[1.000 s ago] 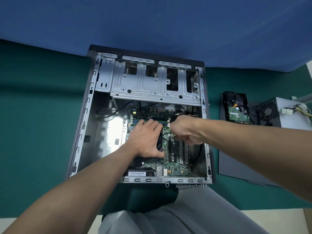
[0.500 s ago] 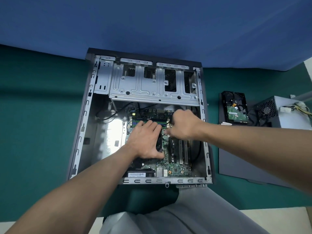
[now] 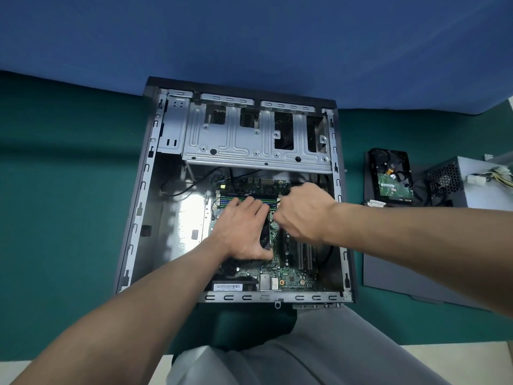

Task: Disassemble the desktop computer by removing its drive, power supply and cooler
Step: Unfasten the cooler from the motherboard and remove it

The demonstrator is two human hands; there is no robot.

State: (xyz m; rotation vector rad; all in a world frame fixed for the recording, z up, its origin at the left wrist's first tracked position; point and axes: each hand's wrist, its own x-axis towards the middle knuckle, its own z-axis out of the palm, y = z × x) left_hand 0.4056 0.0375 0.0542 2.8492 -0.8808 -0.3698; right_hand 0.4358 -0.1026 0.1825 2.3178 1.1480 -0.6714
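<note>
Fingers (image 3: 249,204) of my left hand (image 3: 241,232) lie flat on the cooler (image 3: 265,238); my right hand (image 3: 302,215) curls, around what I cannot tell. Cooler seems rigid, heavy: grip its sides.

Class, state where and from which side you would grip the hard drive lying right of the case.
Probably from above, pinching the hard drive by its two long side edges: it lies flat with the green circuit board facing up, so the edges spare it.
</note>
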